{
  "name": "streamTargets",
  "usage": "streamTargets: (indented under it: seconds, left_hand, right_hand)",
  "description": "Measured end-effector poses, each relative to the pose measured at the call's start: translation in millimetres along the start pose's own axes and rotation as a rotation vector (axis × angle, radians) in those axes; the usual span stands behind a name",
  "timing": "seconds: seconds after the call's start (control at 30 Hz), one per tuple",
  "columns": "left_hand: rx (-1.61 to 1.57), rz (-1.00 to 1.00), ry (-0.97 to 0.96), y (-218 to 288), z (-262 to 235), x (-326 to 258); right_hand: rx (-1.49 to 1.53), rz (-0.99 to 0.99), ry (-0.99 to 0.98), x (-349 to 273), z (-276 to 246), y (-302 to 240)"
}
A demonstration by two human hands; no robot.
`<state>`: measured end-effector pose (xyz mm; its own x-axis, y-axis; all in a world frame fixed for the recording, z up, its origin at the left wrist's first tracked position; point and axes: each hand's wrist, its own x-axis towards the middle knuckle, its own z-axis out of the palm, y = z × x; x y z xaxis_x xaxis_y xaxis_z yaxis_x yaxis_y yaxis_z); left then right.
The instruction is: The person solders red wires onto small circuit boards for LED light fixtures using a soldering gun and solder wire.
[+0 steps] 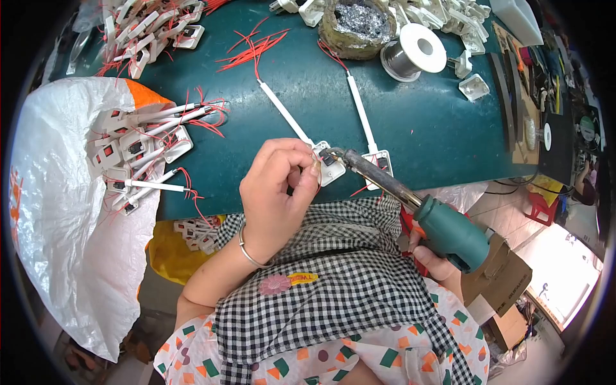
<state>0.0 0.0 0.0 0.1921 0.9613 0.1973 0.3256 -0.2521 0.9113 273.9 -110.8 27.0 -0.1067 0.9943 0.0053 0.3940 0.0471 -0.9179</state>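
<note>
My right hand [433, 262] is wrapped round the green handle of a soldering iron [452, 232]. The iron's dark barrel slants up to the left, its tip at a small black switch in a white plastic housing [332, 172]. At that housing's left side, my left hand [277, 183] pinches a thin wire between thumb and forefinger; the fingers partly hide it. A white tube [282, 108] runs up from this housing and ends in red wires. Just right of it lies a second housing [380, 164] with its own white tube [361, 114], partly behind the iron.
A white sack [70, 192] at left holds several wired housings [135, 151]. Loose red wires [256, 51], a solder spool [420, 51] and a bowl of silvery scraps [356, 29] stand at the back. More housings [443, 16] pile up behind. A cardboard box [504, 276] is at lower right.
</note>
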Motion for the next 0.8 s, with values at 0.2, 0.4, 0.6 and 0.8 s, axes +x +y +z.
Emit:
streamTargets:
  seconds: [0.2, 0.4, 0.6, 0.8]
  left_hand:
    - [-0.182, -0.114, 0.047, 3, 1, 3]
    - [-0.249, -0.112, 0.042, 6, 2, 4]
    - [-0.190, -0.045, -0.007, 9, -3, 4]
    - [-0.049, -0.057, -0.028, 12, -8, 2]
  right_hand:
    - [0.086, 0.177, -0.021, -10, -4, -2]
    - [0.125, 0.134, 0.046, -6, 4, -10]
    - [-0.087, -0.019, 0.018, 46, 14, -36]
    - [-0.199, -0.476, 0.066, 124, 53, -49]
